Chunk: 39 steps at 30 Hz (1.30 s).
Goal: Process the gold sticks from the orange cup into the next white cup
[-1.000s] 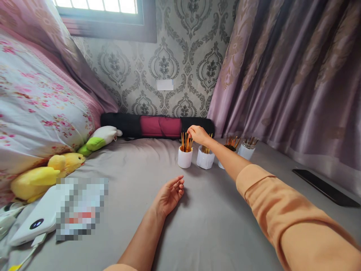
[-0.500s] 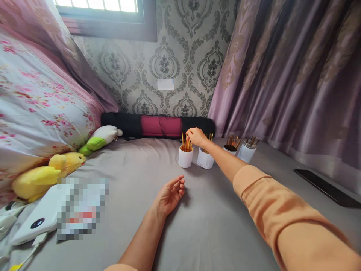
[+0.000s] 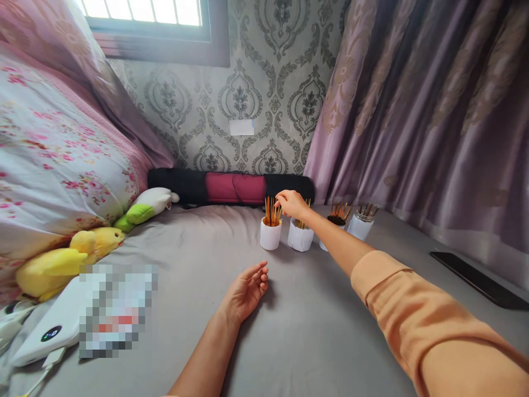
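My right hand (image 3: 294, 204) reaches over the row of cups with its fingers pinched together. Its fingertips are at the tops of thin wooden sticks (image 3: 273, 211) standing in the leftmost white cup (image 3: 270, 236). Whether a stick is between them is too small to make out. Below my wrist stands a second white cup (image 3: 300, 237) with sticks, partly covered by my hand. A dark-filled cup (image 3: 336, 220) with sticks is partly behind my forearm. Palm up, my left hand (image 3: 247, 289) rests on the grey sheet (image 3: 314, 331), its fingers loosely curled and holding nothing.
A jar of sticks (image 3: 361, 225) stands at the right end of the row. Farther right lies a flat black object (image 3: 475, 278). Behind is a black and maroon roll (image 3: 235, 187). Plush toys (image 3: 53, 264) and a white power bank (image 3: 53, 325) lie at left.
My right hand has shifted slightly right relative to the leftmost cup, showing more of its sticks. My left hand keeps its pose. The view has tilted a little.
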Motion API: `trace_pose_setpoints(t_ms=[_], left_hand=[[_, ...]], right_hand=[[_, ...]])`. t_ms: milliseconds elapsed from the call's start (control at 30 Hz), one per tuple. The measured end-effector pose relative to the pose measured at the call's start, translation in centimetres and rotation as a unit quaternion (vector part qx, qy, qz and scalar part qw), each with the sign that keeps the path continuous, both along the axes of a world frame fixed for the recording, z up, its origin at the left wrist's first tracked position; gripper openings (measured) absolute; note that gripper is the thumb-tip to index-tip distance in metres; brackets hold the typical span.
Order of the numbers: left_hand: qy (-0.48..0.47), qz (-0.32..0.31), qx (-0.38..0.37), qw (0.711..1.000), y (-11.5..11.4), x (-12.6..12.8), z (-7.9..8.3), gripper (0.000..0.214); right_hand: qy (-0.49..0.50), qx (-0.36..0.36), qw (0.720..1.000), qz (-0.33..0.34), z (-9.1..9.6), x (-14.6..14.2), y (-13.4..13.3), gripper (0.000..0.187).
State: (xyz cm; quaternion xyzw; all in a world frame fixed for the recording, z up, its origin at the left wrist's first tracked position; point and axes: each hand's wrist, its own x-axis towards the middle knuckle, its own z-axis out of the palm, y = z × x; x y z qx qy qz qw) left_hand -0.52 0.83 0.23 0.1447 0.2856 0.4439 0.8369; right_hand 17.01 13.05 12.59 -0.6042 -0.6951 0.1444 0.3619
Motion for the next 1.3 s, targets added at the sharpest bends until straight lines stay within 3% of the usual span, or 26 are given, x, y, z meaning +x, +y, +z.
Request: trace_pose_setpoints(t_ms=[333,700,1000,1300], left_hand=[[0.007,0.013,-0.01,1.0,-0.3,-0.1,0.2,0.023],[0.006,0.025,0.006,1.0,-0.8,-0.4,0.3,0.025],[0.024,0.048,-0.019,0.998,-1.7,-0.1,1.3,0.025],[0.05,0.092,-0.034,0.994,-1.9,1.2,1.6,0.023]], right_hand=[[0.057,0.011,0.998,0.025,-1.2,4.5,-2.2,0.019],[0.25,-0.069,0.965,0.026,-1.7,6.9,-6.9,0.017],[0.313,-0.1,0.944,-0.03,-2.0,11.3,-11.6,0.016],[0.362,-0.086,0.922,-0.102,-2.7,17.5,-13.1,0.017]])
